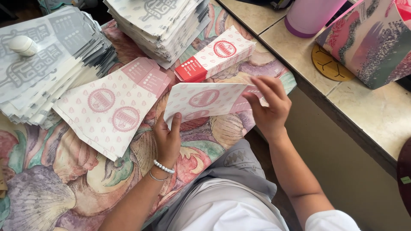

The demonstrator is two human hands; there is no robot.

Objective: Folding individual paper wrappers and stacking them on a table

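Observation:
A flat white paper carton blank with pink round prints (201, 100) is held up between both hands over the patterned surface. My left hand (168, 139) pinches its lower left corner, thumb on top; a bead bracelet is on that wrist. My right hand (269, 107) grips its right end, fingers curled over the pink flap. A loose pile of the same blanks (109, 109) lies to the left. One folded red-and-white carton (214, 55) lies just beyond the held blank.
Tall stacks of grey-printed white paper sheets sit at the far left (47, 60) and top centre (158, 21). A white oval object (23, 45) rests on the left stack. On the tiled counter (381, 111) at right stand a lilac container (310, 15) and a floral bag (370, 40).

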